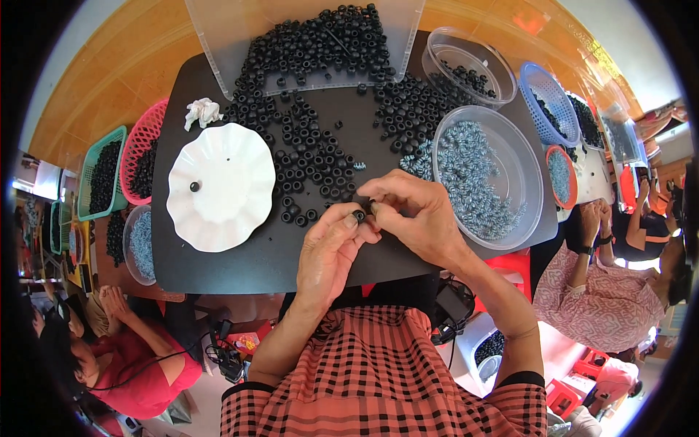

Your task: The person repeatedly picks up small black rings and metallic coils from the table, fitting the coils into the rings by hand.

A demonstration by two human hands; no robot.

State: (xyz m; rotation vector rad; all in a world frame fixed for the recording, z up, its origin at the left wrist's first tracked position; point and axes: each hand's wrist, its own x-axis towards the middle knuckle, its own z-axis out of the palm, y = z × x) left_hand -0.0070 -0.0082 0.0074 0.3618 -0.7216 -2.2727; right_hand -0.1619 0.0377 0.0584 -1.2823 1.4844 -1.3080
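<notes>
Close together over the front of the dark table [226,273], both my hands are at work. My left hand [326,255] pinches a small round black bead-like part [359,215] with a hole between thumb and fingers. My right hand [422,222] is closed right beside it, its fingertips pinched on a small dark piece [373,207] whose kind I cannot make out. Just beyond my fingers lie many loose black parts [313,149] of the same sort. A small metal coil spring [359,166] sits among them.
A scalloped white plate [240,211] at left carries one black part. At right stands a clear tub [535,197] of springs. A tipped clear bin [218,51] spills black parts at the back. Crumpled tissue [202,113] lies far left. People sit at both sides, near baskets.
</notes>
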